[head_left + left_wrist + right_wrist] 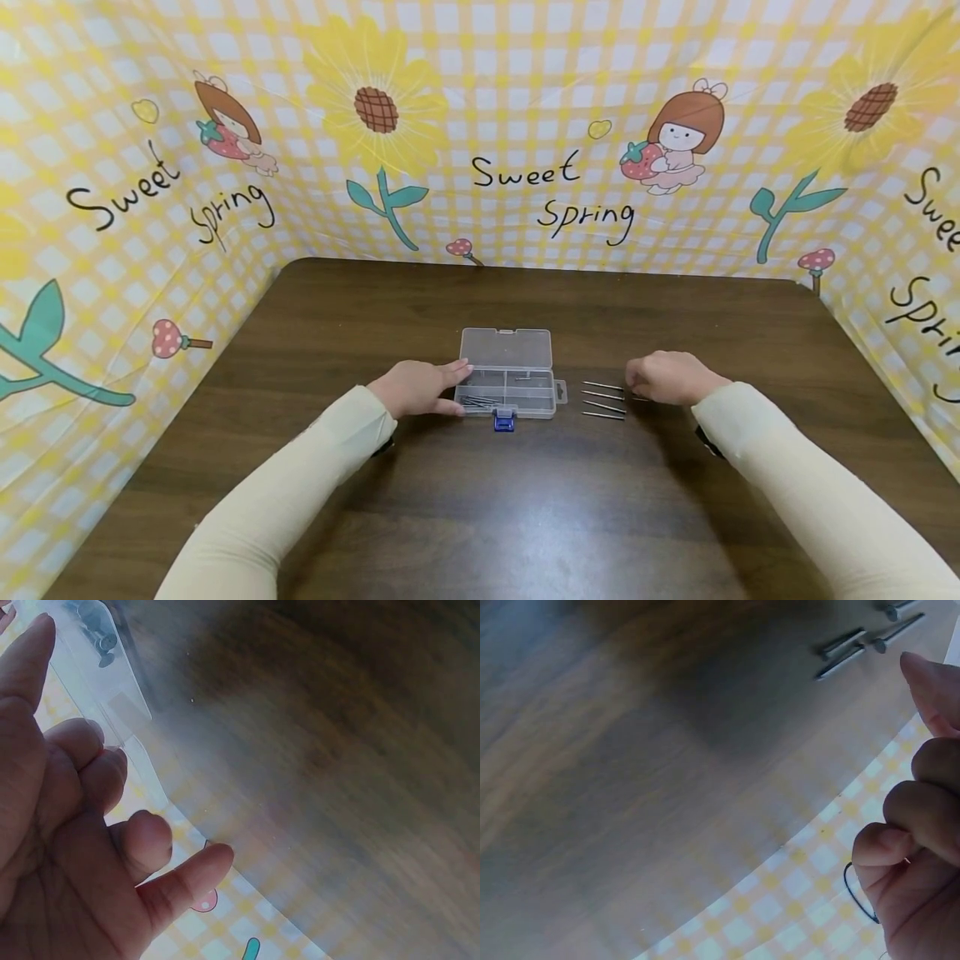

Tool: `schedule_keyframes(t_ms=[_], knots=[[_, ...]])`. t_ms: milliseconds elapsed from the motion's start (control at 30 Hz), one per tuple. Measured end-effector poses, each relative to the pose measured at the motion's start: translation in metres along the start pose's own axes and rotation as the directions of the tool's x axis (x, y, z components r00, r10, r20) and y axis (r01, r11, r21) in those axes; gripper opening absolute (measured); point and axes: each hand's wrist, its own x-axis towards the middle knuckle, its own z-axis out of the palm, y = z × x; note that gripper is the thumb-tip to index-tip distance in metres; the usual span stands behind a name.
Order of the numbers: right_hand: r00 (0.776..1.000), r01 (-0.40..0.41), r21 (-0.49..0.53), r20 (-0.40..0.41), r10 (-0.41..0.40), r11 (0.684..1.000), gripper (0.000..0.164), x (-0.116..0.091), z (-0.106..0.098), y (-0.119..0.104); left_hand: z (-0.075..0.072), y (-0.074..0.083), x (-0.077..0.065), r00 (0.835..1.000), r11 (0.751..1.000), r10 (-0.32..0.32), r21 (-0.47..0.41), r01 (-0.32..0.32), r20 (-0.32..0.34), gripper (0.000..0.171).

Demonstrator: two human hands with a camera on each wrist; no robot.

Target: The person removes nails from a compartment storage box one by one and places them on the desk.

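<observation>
A clear plastic compartment box (529, 402) stands on the table with its lid (506, 348) tipped back and its blue latch (504, 422) at the front. Several nails (482, 401) lie in its front left compartment. My left hand (414, 388) rests at the box's left side, forefinger at the rear corner and thumb at the front corner. Right of the box, several loose nails (603, 396) lie roughly in a row. Beside their right ends is my right hand (670, 377), fingers curled. Whether it pinches a nail is hidden; the right wrist view shows nails (844, 652) near a fingertip.
The dark brown wooden table (480, 517) has rounded far corners. A yellow-and-white checked cloth (510, 108) printed with flowers and "Sweet Spring" rises behind the table and along both sides. A small hanging tab (561, 392) juts from the box's right end.
</observation>
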Motion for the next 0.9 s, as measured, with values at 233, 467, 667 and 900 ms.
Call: schedule_keyframes(t_ms=[233,467,667,900], knots=[[0.999,0.035,-0.001,0.001,-0.035,0.999,0.006,0.014,-0.001,-0.007,0.004,-0.004,0.001,1.0,1.0,0.021,0.009,-0.021,-0.017,0.076],[0.994,0.091,-0.022,-0.056,-0.093,0.996,0.007,0.035,-0.003,-0.021,-0.001,0.002,-0.001,1.0,1.0,-0.012,0.017,0.012,0.003,0.074],[0.983,0.164,-0.047,-0.078,-0.168,0.985,0.01,0.058,-0.011,-0.044,-0.001,0.001,-0.003,1.0,1.0,-0.019,0.011,0.019,0.003,0.075],[0.959,0.277,-0.049,-0.05,-0.28,0.96,0.02,0.08,-0.017,-0.065,-0.001,0.002,-0.003,1.0,1.0,-0.021,0.006,0.021,0.008,0.074]])
